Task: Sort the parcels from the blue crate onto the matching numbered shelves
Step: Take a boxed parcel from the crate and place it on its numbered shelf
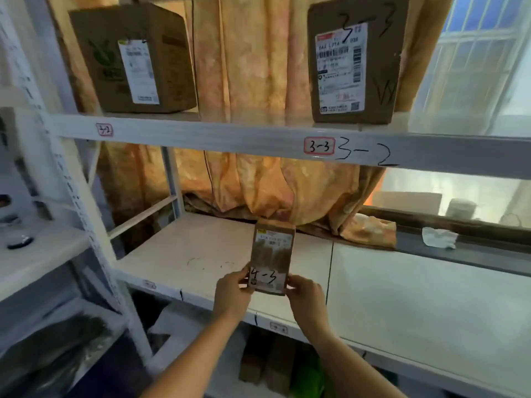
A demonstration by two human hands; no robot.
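Small brown cardboard parcel (272,254), handwritten "4-3", pinched between left grip (232,293) and right grip (306,297); above grips, white shelf beam (230,139) reads "3-3", "3-2".

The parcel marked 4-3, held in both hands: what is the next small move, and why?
Probably set the parcel down on the shelf board just behind it: left hand and right hand hold it at that level, one below the 3-3 label.

Daylight pours through the barred glass window (482,53) on my right and glows through the orange patterned cloth curtain (253,67), bleaching that side pale, while the white metal shelf frame (201,137) bows at the wide-angle edges and everything looks soft.
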